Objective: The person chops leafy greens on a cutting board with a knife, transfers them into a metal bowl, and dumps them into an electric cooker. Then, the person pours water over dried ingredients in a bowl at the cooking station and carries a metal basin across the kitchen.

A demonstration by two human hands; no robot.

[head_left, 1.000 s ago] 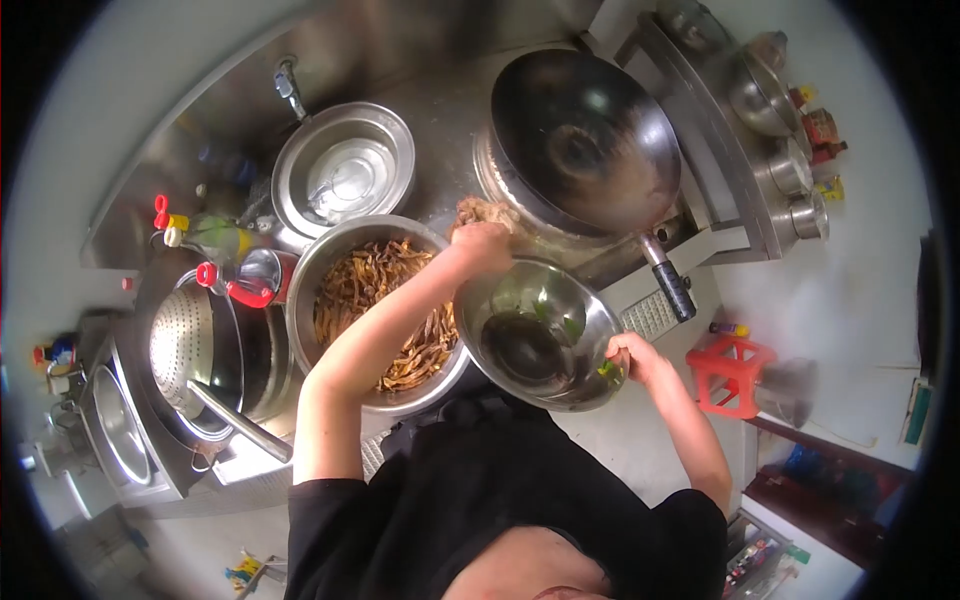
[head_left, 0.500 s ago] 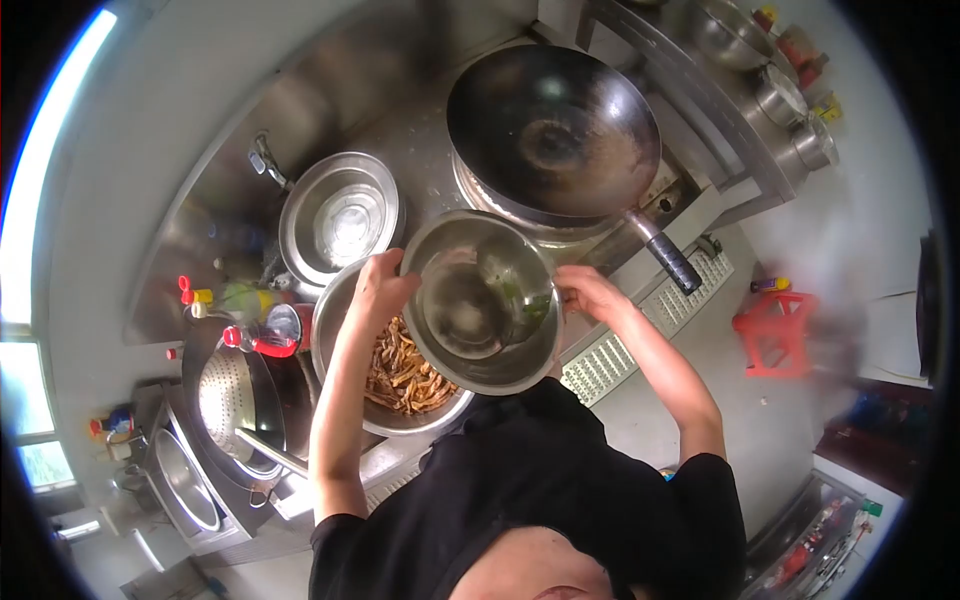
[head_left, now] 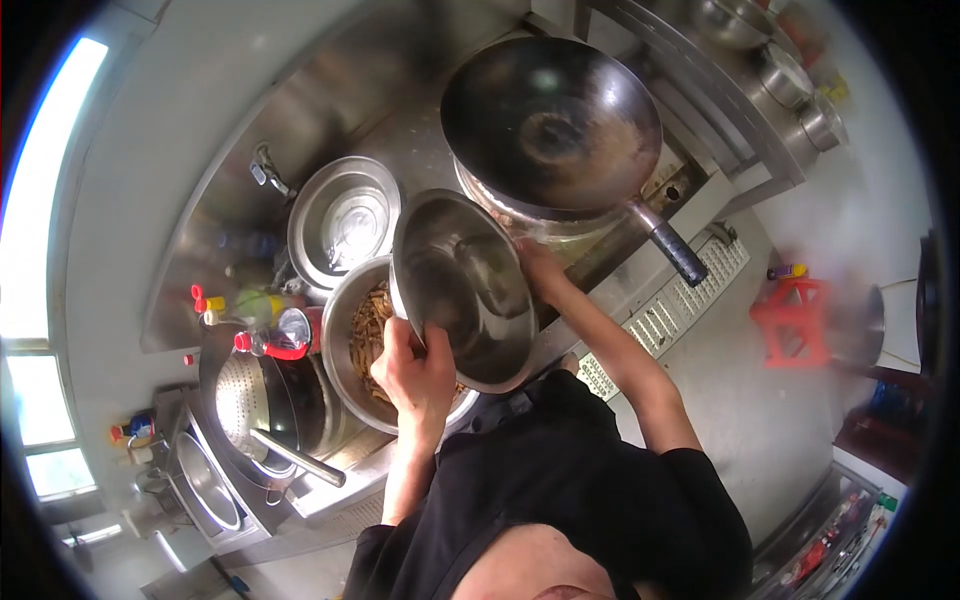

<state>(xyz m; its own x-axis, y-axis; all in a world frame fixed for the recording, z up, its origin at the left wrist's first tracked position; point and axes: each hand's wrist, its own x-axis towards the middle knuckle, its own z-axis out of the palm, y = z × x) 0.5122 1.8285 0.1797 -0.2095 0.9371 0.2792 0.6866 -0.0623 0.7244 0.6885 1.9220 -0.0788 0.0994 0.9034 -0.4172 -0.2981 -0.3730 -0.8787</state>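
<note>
A stainless steel bowl [head_left: 465, 290] is tilted above a larger metal basin [head_left: 345, 375], covering part of it. My left hand [head_left: 415, 370] grips the bowl's near-left rim, thumb on the inner side. On the far-right side, my right hand [head_left: 540, 265] holds the bowl's edge, its fingertips partly hidden behind the rim. Brown cooked-looking strips [head_left: 372, 325] lie in the basin below; what kind of food they are I cannot tell. No food shows inside the bowl now, only a wet-looking shine.
A large black wok [head_left: 550, 125] sits on the burner, its handle [head_left: 675, 250] jutting right. Behind the basin stands another metal bowl [head_left: 345, 220] near a tap [head_left: 268, 170]. Red-capped bottles [head_left: 285, 335], a perforated strainer [head_left: 240, 400] and a red stool [head_left: 790, 320] are around.
The bowl has tipped steeply and shifted slightly left. My left hand has moved down along its rim, and my right hand has moved toward its far side. Green bits seen inside earlier no longer show.
</note>
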